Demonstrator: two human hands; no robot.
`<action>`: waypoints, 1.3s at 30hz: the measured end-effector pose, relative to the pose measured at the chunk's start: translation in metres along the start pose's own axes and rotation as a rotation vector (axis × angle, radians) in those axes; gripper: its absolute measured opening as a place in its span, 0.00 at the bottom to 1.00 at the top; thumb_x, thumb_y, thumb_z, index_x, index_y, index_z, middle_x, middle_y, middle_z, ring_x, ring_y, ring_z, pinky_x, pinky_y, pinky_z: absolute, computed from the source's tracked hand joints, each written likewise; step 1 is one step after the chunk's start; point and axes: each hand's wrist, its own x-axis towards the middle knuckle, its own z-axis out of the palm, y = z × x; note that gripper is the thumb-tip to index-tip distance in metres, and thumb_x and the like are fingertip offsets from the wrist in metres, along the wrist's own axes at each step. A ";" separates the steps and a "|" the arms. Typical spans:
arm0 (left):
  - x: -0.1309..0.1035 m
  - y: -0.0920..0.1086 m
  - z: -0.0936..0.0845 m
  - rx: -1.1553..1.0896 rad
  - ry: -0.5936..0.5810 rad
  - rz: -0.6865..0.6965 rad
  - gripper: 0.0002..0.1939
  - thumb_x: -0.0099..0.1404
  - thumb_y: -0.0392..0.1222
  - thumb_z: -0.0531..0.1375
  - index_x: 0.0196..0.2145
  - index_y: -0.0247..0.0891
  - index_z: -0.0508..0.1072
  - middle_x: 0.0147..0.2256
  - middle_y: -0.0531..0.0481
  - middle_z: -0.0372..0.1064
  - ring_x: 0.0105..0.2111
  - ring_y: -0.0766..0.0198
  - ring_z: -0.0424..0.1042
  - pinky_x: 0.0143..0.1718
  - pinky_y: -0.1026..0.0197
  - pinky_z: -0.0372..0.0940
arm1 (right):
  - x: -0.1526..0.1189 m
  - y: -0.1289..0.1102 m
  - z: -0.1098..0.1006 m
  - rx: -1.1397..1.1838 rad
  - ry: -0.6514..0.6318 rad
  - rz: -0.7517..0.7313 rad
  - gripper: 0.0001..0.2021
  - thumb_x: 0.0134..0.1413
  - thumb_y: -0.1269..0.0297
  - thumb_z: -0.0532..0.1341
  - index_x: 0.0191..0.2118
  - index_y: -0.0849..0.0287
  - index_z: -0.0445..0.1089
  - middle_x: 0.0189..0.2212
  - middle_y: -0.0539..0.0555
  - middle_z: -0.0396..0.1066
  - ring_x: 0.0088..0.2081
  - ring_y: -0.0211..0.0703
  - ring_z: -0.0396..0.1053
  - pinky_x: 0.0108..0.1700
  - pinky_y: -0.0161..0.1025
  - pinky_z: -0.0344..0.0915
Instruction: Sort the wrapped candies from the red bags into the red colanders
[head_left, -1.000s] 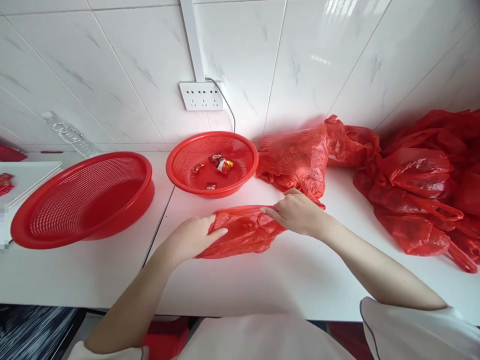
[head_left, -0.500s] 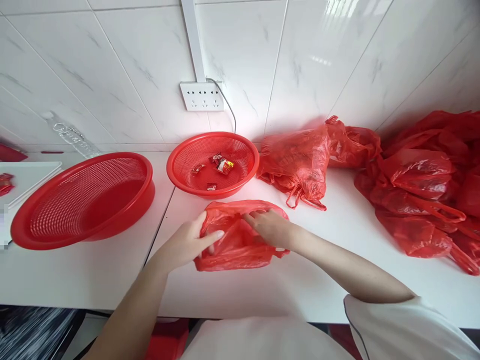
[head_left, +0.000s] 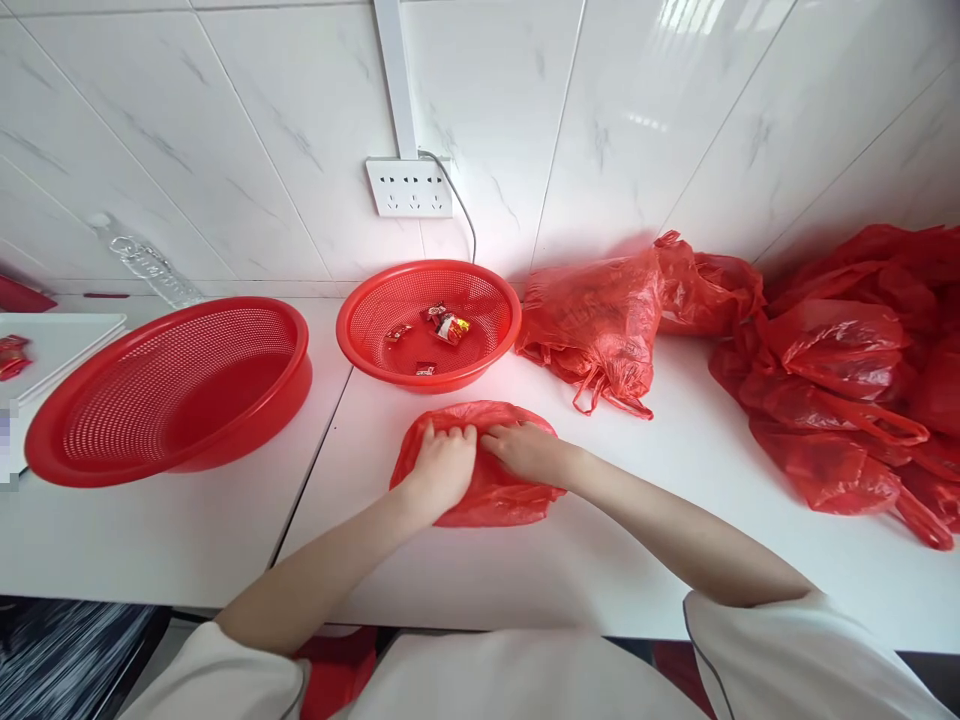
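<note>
A red plastic bag (head_left: 495, 508) lies on the white table in front of me. My left hand (head_left: 448, 462) is closed on its gathered plastic near the middle. Close beside it, my right hand (head_left: 521, 450) grips the same bag with curled fingers. The fingertips of both hands partly sink into the folds, and the bag's contents are hidden. Just behind the bag stands a round red basket (head_left: 360, 352) with several small wrapped packets (head_left: 452, 328) in it.
A larger red basket (head_left: 292, 385) stands at the left, with a clear plastic bottle (head_left: 154, 265) behind it. Filled red bags (head_left: 592, 320) sit against the wall, and a heap of red bags (head_left: 840, 400) covers the right. A power socket (head_left: 410, 188) is on the tiled wall.
My left hand has moved from the bag's left edge to its middle, next to my right hand. The bag's opening is now drawn together and its outline is more compact.
</note>
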 end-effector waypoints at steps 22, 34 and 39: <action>0.010 -0.071 -0.014 -0.400 -0.493 -0.030 0.49 0.50 0.43 0.65 0.67 0.49 0.51 0.42 0.44 0.75 0.34 0.52 0.75 0.33 0.58 0.66 | -0.010 0.034 -0.025 0.117 -0.405 -0.014 0.41 0.45 0.68 0.64 0.67 0.57 0.51 0.66 0.62 0.52 0.64 0.60 0.54 0.61 0.52 0.55; 0.034 -0.129 -0.009 -1.455 -0.051 -0.800 0.31 0.57 0.68 0.52 0.31 0.32 0.74 0.20 0.39 0.72 0.20 0.56 0.73 0.21 0.60 0.66 | 0.001 -0.006 -0.120 0.321 0.292 0.017 0.16 0.63 0.63 0.56 0.55 0.54 0.64 0.50 0.55 0.72 0.49 0.47 0.71 0.49 0.43 0.65; 0.046 -0.121 0.012 -1.898 0.257 -0.628 0.11 0.59 0.43 0.53 0.36 0.34 0.70 0.35 0.42 0.77 0.32 0.60 0.77 0.37 0.58 0.72 | -0.008 -0.028 -0.112 0.359 0.079 -0.072 0.11 0.64 0.61 0.53 0.47 0.54 0.69 0.41 0.52 0.75 0.41 0.44 0.73 0.42 0.39 0.67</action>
